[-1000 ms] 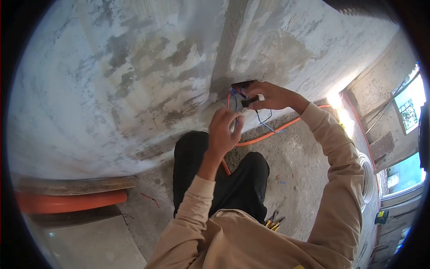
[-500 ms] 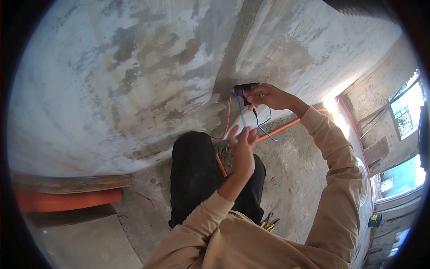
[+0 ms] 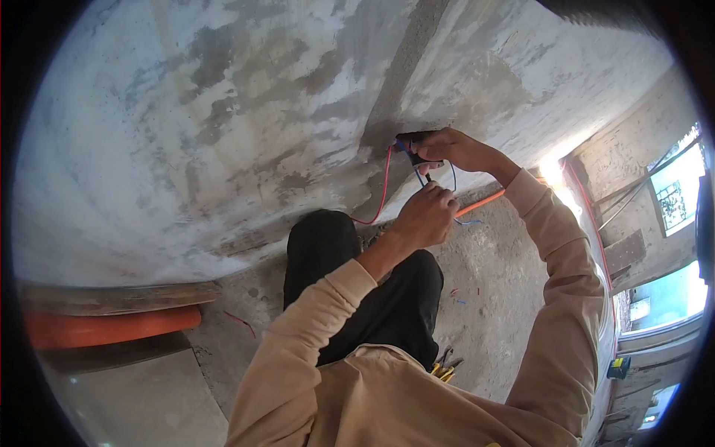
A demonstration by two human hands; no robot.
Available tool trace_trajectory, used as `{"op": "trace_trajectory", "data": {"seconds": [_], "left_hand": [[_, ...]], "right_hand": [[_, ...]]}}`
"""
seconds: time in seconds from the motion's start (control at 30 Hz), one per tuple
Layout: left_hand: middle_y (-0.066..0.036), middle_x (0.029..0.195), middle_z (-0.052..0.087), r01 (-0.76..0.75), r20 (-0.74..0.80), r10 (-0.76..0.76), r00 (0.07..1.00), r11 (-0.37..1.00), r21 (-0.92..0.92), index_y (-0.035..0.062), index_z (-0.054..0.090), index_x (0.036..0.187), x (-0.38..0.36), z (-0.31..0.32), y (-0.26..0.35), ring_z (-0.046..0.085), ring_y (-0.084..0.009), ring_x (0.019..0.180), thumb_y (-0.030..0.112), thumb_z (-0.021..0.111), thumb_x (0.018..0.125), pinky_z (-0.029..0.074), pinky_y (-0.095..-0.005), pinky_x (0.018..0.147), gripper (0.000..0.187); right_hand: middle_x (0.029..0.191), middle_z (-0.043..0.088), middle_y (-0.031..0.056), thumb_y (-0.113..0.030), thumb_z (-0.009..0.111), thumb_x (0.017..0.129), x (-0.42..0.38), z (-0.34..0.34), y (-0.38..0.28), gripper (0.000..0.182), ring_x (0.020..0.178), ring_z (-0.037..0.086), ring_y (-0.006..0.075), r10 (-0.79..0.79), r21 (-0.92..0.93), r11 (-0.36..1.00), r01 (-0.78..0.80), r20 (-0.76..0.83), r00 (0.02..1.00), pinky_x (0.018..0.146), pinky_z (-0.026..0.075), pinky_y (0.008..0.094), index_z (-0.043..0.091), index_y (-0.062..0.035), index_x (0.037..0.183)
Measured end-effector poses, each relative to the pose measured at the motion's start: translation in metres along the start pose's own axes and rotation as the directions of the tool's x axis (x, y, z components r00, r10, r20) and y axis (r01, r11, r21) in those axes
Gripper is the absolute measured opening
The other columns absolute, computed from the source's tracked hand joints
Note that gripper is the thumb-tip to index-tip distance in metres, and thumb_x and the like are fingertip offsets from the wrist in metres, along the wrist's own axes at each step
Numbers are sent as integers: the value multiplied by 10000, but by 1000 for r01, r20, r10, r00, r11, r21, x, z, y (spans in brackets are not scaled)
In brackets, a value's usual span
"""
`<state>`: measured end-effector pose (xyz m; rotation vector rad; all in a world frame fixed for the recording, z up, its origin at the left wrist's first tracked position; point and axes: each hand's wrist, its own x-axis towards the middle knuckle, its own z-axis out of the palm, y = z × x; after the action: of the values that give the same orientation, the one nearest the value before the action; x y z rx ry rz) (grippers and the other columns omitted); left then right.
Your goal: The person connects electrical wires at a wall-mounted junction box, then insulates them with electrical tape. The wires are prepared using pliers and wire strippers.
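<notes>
A dark box opening (image 3: 408,138) sits low in the plastered wall, with a red wire (image 3: 386,182) and blue wires (image 3: 453,177) coming out of it. My right hand (image 3: 465,153) is at the opening, its fingers bent together; what lies between them is mostly hidden. Just below, my left hand (image 3: 426,216) is closed around a blue wire (image 3: 418,177), close to a short black section on the wiring. A loose blue wire end (image 3: 469,222) shows beside the left hand, above the floor.
An orange conduit (image 3: 480,203) runs along the wall's foot. Yellow-handled pliers (image 3: 445,369) lie by my knee. At the left are a thick orange pipe (image 3: 112,329) and a wooden plank (image 3: 119,298). Wire scraps (image 3: 240,323) lie on the concrete floor.
My left hand has risen toward the box and closed on the blue wire; before, its fingers were apart below it. My right hand has stayed at the opening, shifting slightly.
</notes>
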<state>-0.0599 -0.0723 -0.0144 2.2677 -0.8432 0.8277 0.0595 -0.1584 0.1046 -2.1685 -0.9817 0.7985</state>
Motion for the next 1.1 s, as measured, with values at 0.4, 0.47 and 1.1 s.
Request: {"op": "trace_trajectory", "data": {"seconds": [0.4,0.47,1.1], "left_hand": [[-86,764,586,-306,-221,273,936,943,-130,60,613,753,-21,1,-30,593,-258,769,194,649,811,480,-380,755,150],[-85,763,596,-258,-72,252,965,961,-98,63,625,754,-24,0,-36,599,-261,767,214,642,823,482,-378,762,167],[-67,961,624,51,293,-696,655,-346,-937,-31,602,1149,-14,21,-44,612,-166,869,175,450,1020,513,-356,773,287]], "right_hand": [[717,603,56,-223,547,917,0,-1,23,309,716,488,127,-36,100,994,41,-52,998,726,392,286,691,48,881],[753,615,61,-228,546,916,0,-4,31,311,738,499,132,-38,79,996,38,1,999,738,395,284,684,50,925],[774,610,48,-232,521,957,-12,4,17,272,755,545,155,-60,-153,987,52,-45,997,723,442,315,625,4,871]]}}
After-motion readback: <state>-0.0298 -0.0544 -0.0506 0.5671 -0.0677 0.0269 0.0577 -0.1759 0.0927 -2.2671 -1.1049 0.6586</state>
